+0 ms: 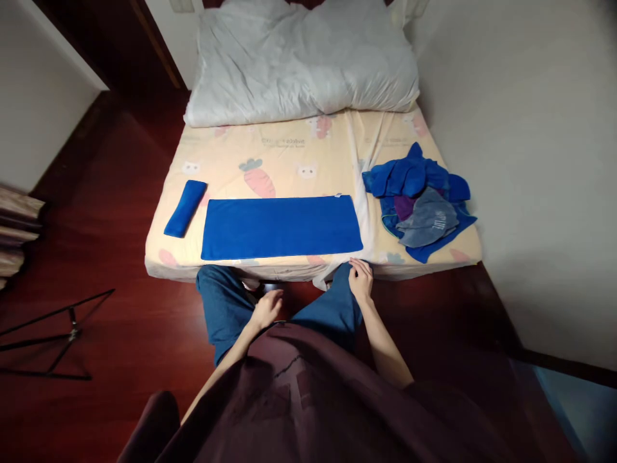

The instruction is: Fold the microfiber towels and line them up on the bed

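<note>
A blue towel (282, 227) lies flat and spread along the front edge of the bed. To its left rests a rolled or folded blue cloth (186, 208), set at a slant. On the right side sits a crumpled heap of blue cloths (409, 177) with a grey cloth (429, 218) and a purple one (403, 206) in it. My left hand (268, 308) is over my lap, its fingers loosely curled and partly hidden. My right hand (361, 279) rests by my knee at the bed's edge, fingers extended, holding nothing.
The bed (216, 154) has a patterned yellowish sheet, with a white quilt (303, 61) bunched at its far end. A black tripod's legs (72, 334) stand on the floor at the left. A curtain (18, 231) hangs at the far left, and a wall (530, 161) rises on the right.
</note>
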A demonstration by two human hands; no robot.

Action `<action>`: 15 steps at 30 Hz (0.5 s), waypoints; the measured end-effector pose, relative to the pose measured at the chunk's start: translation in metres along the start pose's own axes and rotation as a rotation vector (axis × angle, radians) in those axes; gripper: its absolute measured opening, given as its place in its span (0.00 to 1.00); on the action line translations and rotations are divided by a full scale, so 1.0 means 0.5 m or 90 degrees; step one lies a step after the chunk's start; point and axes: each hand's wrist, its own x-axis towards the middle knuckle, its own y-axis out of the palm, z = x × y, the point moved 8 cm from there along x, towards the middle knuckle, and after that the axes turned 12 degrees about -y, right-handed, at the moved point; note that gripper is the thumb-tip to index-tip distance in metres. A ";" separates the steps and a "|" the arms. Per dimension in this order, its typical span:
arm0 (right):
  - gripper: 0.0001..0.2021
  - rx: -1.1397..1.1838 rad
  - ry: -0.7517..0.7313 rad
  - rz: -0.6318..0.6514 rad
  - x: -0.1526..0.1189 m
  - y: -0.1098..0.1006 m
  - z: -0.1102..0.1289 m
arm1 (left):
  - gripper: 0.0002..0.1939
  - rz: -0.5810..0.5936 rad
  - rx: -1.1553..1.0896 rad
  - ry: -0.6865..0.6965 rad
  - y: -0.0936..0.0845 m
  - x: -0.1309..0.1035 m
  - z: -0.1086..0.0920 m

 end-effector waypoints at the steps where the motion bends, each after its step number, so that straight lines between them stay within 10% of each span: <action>1: 0.19 0.012 -0.007 0.010 0.000 0.003 -0.001 | 0.17 0.058 -0.056 -0.018 0.036 0.008 -0.005; 5: 0.17 0.011 0.014 0.042 -0.004 0.011 -0.011 | 0.17 0.083 -0.270 -0.118 0.100 0.072 -0.028; 15: 0.16 -0.010 0.028 0.064 -0.005 0.022 -0.021 | 0.10 0.039 -0.697 -0.231 0.081 0.200 -0.063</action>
